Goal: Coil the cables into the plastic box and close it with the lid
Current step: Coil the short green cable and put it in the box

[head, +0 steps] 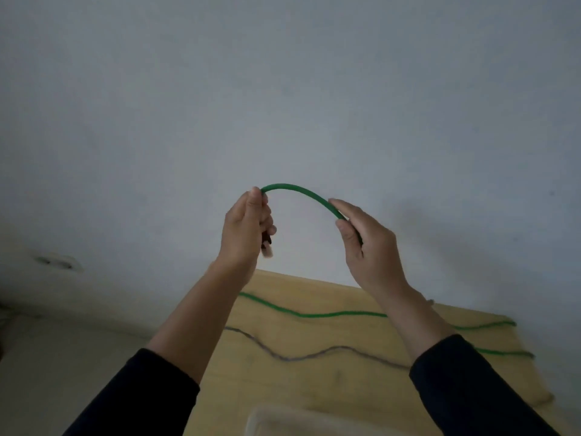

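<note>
Two hands up. At 6 o'clock, pale translucent plastic box [301, 420] edge on light wooden bench [283, 382]; grey cable [314, 354] and green cable slack lie left-right beyond. Above, left hand [246, 229] and right hand [369, 243] fingers pinch thin green round cable [301, 191], arching 9-to-3. Lid unseen.

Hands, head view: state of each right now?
Left hand: closed, pinching one end of the green cable.
Right hand: closed around the same cable further along; it arches between the two hands.
</note>
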### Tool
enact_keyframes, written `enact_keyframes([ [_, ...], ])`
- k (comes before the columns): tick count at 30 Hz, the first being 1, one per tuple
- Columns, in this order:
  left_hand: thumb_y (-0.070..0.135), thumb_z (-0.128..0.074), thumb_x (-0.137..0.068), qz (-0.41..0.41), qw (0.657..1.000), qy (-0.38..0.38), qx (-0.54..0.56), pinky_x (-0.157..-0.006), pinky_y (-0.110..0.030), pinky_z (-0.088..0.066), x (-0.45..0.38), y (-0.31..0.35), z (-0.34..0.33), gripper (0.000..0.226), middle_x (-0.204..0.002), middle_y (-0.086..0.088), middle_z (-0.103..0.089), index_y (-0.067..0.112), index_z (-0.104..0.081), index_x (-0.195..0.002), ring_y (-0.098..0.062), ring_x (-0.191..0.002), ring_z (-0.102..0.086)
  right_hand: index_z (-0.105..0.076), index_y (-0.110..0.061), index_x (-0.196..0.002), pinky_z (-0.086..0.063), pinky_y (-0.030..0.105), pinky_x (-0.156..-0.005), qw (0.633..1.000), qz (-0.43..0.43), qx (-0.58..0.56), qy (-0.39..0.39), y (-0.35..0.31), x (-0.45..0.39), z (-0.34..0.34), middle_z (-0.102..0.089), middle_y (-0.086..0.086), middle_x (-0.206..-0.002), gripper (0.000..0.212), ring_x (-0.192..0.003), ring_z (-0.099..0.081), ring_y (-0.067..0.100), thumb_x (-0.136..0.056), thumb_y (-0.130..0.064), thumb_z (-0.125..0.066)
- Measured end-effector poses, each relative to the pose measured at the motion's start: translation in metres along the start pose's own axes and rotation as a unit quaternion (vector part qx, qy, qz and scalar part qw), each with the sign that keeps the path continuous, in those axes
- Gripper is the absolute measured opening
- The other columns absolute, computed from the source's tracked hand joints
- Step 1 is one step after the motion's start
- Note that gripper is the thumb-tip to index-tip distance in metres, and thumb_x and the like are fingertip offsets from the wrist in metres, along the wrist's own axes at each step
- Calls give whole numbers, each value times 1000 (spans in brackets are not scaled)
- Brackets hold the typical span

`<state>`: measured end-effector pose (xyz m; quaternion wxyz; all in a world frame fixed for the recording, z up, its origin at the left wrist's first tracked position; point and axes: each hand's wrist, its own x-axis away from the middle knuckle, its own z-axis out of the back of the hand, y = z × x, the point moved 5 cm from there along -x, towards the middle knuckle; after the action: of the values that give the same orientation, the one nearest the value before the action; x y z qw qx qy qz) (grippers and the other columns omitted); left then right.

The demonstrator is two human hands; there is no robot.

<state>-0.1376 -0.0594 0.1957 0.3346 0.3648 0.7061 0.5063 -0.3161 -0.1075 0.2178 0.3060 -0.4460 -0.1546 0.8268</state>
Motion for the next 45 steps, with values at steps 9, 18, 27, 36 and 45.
enact_keyframes([
  [9, 15, -28, -94, 162, 916, -217, 296, -46, -19, -38, 72, 29, -109, 27, -58, 6, -36, 12, -54, -86, -7, -44, -32, -58, -19, -123, -43, 17, -66, 998, 9, 32, 60, 4, -8, 93, -66, 8, -83, 31, -71, -58, 17, -95, -14, -47],
  [18, 35, -29, -101, 49, 927, -214, 305, -45, -16, -31, 67, 83, -131, 40, -52, 9, -26, 12, -62, -104, -6, -45, -27, -47, -19, -134, -36, 9, -56, 1000, -29, 4, 4, -12, 9, 101, -45, -17, -62, 38, -60, -49, 1, -96, -17, -43],
  [27, 23, -25, -103, -98, 979, -105, 144, -64, -21, -38, 26, 108, -112, 31, -63, 11, -52, 21, -45, -127, -6, -57, -45, -51, -22, -128, -33, 18, -60, 983, 46, 119, -129, -49, 31, 90, -50, -11, -84, 33, -71, -48, 10, -97, -24, -41],
  [36, 21, -26, -102, -109, 949, -275, -114, -58, -22, -43, 81, 66, -133, 29, -68, -3, -59, 18, -55, -104, -13, -57, -51, -70, -25, -91, -43, 15, -60, 993, -13, 57, -106, -76, -22, 154, -65, -9, -76, 21, -65, -55, 2, -74, -35, -75],
  [45, 33, -26, -96, -15, 926, -375, 47, -44, -17, -20, 102, 81, -147, 38, -51, 12, -23, 11, -57, -103, -5, -44, -18, -67, -15, -79, -45, 11, -58, 978, -81, -166, -94, -64, -43, 163, -66, -9, -62, 21, -60, -61, 3, -65, -29, -76],
])
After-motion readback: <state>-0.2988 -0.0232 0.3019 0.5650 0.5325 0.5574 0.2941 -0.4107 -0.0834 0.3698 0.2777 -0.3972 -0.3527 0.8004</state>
